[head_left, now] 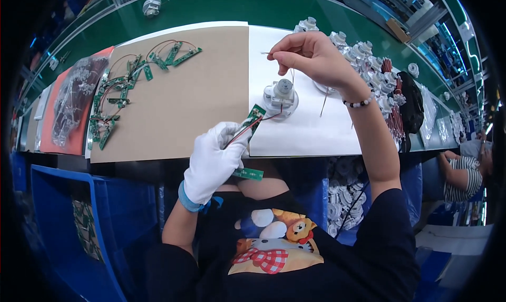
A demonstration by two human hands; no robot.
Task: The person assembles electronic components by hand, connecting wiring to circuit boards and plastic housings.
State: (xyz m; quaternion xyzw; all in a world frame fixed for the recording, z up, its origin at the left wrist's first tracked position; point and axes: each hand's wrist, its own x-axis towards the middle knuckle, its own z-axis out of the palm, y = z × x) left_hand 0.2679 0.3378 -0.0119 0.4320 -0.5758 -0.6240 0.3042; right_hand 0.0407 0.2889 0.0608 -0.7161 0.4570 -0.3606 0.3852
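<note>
My left hand, in a white glove with a blue wristband, is closed around a small green circuit board with red and dark wires. A second green board sticks out below that hand. From the upper board a wire runs to a white motor unit with a round grey-white top, standing on the white sheet. Above the motor, my bare right hand pinches a thin wire, its light tip poking out past the fingertips. A thin strand also hangs between this hand and the motor.
Several wired green boards lie on the brown sheet, with a bag of clear parts left of them. Many white motor units crowd the right, near a black bag. A blue bin stands below left; another person sits right.
</note>
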